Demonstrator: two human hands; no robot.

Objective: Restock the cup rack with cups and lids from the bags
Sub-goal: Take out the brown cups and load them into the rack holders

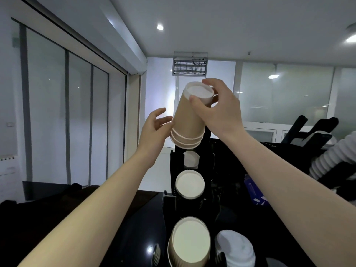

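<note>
Stack of brown cups [189,120], nested and turned base-up, hangs tilted in the air. The right hand [219,110] holds its white base end, thumb in front and fingers [210,81] curled round the far side. The left hand [154,132] is relaxed, its fingers [163,119] spread at the stack's side near the rims; whether they touch it I cannot tell. Straight below the fingers stands the black cup rack [173,160] with three white-lined cups [189,185] in it. White lids [235,247] sit lower right, and the dark desk [134,218] lies under all.
</note>
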